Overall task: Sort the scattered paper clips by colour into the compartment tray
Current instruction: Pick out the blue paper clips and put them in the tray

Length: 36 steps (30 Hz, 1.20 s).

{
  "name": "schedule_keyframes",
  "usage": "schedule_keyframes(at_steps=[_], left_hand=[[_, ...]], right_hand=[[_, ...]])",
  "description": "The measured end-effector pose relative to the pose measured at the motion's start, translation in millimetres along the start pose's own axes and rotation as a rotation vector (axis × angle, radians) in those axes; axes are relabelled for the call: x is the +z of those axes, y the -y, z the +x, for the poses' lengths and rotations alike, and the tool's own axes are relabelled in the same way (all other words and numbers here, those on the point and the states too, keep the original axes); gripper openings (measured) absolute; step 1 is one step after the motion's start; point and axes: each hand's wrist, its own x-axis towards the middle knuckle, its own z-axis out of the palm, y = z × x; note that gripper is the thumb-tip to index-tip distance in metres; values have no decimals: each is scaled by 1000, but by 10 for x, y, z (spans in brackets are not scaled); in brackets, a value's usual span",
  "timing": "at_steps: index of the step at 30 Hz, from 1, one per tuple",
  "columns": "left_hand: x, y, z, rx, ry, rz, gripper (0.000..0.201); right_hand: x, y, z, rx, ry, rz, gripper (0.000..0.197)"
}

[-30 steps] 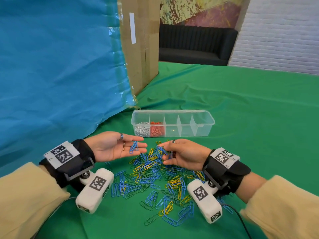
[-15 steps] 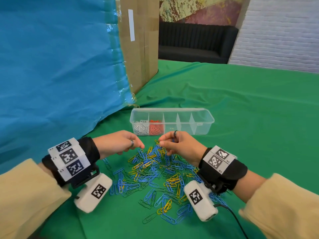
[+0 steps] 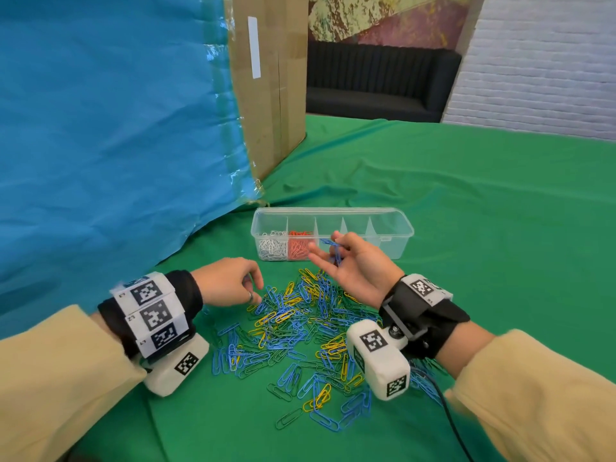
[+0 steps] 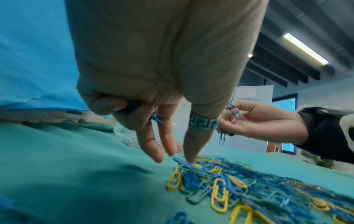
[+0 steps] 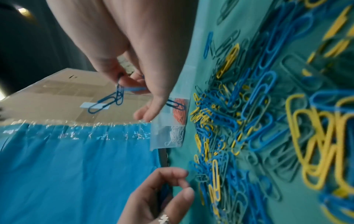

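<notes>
A heap of blue, yellow and green paper clips point(image 3: 300, 331) lies on the green cloth in front of a clear compartment tray point(image 3: 390, 215). White clips point(image 3: 272, 249) fill its leftmost cell and red clips point(image 3: 297, 249) the one beside it. My right hand point(image 3: 336, 253) is raised above the heap's far edge, palm turned up, and pinches several blue clips point(image 5: 113, 97) that dangle linked together. My left hand point(image 3: 256, 291) reaches down to the heap's left edge; its curled fingers hold a few blue clips point(image 4: 153, 116) while a fingertip point(image 4: 190, 159) touches a blue clip on the cloth.
A blue sheet point(image 3: 110, 128) hangs at the left, taped to a tall cardboard box point(image 3: 270, 78) behind the tray. Green cloth point(image 3: 483, 228) covers the table to the right and beyond. A black cable point(image 3: 446, 415) trails from my right wrist camera.
My right hand has risen from the heap and turned palm up with blue clips pinched. My left hand has moved right and down onto the heap's edge.
</notes>
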Motion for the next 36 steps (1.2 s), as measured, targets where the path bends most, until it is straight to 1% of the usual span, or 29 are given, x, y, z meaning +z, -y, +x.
schedule_keyframes(at_steps=[1,3,5,9,12,15,17,21,25,27,28,29,30,32,33,34,36], left_hand=[[13,-2,8,18,9,28,23],[31,-21,37,55,20,93,32],[34,-40,79,68,38,148,31],[18,-32,142,58,84,173,25],[27,18,162,62,109,104,23],[7,63,152,74,66,-11,13],[-15,89,139,71,38,-81,11],[-33,197,114,39,52,-324,12],[-52,235,71,0,70,-555,16],[-72,218,58,-50,79,-692,14],[-81,213,59,-88,101,-798,17],[-91,212,65,-129,134,-931,20],[-109,213,69,-168,170,-1081,23],[-153,221,73,-242,237,-1350,19],[-165,226,78,-266,267,-1429,15],[-169,229,78,-280,287,-1474,13],[-164,248,86,-302,293,-1511,17]], right_hand=[[8,-5,14,1,-10,41,15],[36,-16,27,23,-35,-14,17],[77,-37,24,58,-41,-149,19],[120,-88,60,140,-37,-393,18],[143,-134,90,239,1,-490,18],[159,-179,110,322,29,-579,18],[170,-203,119,361,65,-652,23],[209,-240,143,365,130,-791,30],[230,-222,210,346,114,-838,30],[248,-217,245,330,105,-907,30],[259,-223,260,323,114,-960,30],[274,-226,270,312,135,-1039,28],[291,-232,278,290,166,-1169,25],[340,-228,266,229,237,-1559,21],[362,-228,260,203,276,-1739,23],[382,-234,256,191,311,-1863,26],[406,-259,255,183,355,-2018,33]])
